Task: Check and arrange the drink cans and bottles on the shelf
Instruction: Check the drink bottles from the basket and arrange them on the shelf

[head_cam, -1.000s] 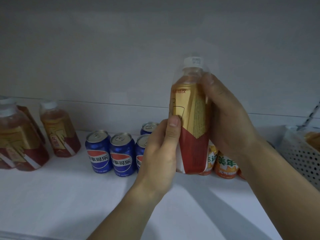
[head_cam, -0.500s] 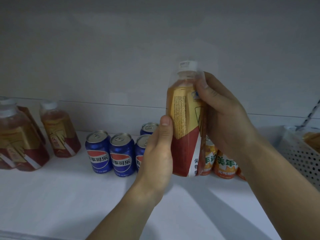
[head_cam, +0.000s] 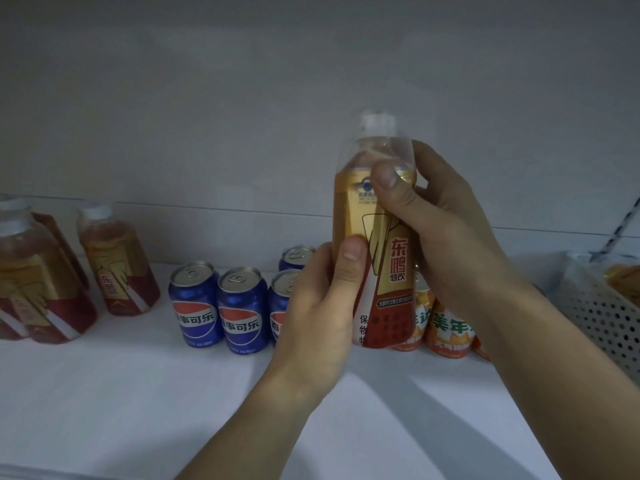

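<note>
1. Nearest the viewer, two bare forearms reach up from the bottom edge over a white shelf (head_cam: 104, 403).
2. Just beyond, the left hand (head_cam: 320, 317) wraps the lower part of an energy-drink bottle (head_cam: 375, 237), thumb pressed flat on the front of its gold and red label.
3. Next, the right hand (head_cam: 446, 233) grasps the same bottle higher up from the right side, thumb laid across the label's top edge, just under the clear neck.
4. So the bottle is held upright in the air above the shelf, its white cap at the top and its label with Chinese lettering facing the viewer.
5. Behind the hands, blue Pepsi cans (head_cam: 218, 306) stand in a cluster on the shelf, tops silver.
6. Right of them, partly hidden by the bottle and right wrist, stand orange cans (head_cam: 448, 327).
7. Further left, several matching energy-drink bottles (head_cam: 117, 265) stand near the grey back wall.
8. At far right sits a perforated white basket (head_cam: 602, 317), its contents unclear.
</note>
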### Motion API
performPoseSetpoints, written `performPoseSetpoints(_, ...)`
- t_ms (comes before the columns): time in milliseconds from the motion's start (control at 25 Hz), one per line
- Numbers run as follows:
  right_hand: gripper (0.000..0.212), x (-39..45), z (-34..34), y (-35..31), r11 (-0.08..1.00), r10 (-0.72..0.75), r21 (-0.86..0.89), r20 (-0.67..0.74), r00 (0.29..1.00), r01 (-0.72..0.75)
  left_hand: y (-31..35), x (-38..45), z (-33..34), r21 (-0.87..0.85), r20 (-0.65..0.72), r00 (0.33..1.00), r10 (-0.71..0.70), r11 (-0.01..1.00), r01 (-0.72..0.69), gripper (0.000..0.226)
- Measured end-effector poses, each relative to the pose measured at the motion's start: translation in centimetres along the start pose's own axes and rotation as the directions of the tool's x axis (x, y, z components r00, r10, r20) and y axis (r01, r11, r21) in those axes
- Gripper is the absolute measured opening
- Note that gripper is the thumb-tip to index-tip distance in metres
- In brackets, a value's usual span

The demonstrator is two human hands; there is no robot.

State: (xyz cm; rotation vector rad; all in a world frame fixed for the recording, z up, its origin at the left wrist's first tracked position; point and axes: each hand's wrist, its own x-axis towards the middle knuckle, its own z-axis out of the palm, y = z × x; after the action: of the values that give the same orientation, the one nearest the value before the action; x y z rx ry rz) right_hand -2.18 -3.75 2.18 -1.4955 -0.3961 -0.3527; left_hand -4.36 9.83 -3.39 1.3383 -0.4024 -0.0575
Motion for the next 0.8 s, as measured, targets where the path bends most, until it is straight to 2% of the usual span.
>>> performPoseSetpoints(160,0.05,0.1,-0.1,0.0,0.992,0.036,0.124,0.036,0.999,-0.04,-0.2,0.1,-0.3,-0.027,-0.001,1.0,-0.027,0.999,0.027,0.055)
performPoseSetpoints(280,0.051,0.2,-0.4,0.0,0.989,0.042,0.143,0.045,0.998,-0.048,-0.1,0.1,-0.6,-0.096,0.007,0.995,-0.097,0.991,0.097,0.067)
performPoseSetpoints(440,0.053,0.2,-0.4,0.0,0.993,0.014,0.115,0.014,1.0,-0.015,0.0,0.2,-0.5,0.007,-0.029,0.999,-0.019,1.0,0.019,0.058)
performPoseSetpoints(600,0.056,0.3,-0.3,-0.1,0.985,0.04,0.167,0.053,0.998,-0.048,0.2,0.0,-0.2,0.0,-0.07,0.998,0.0,1.0,0.0,0.051)
performPoseSetpoints(720,0.054,0.5,-0.7,0.2,0.983,0.084,0.158,0.087,0.993,-0.097,0.2,0.1,-0.2,-0.114,-0.118,0.987,-0.106,0.989,0.093,0.063)
performPoseSetpoints(800,0.051,0.6,-1.0,0.6,0.987,0.091,0.126,0.067,0.994,-0.099,0.5,0.1,-0.3,-0.212,-0.09,0.978,-0.189,0.963,0.167,0.066)
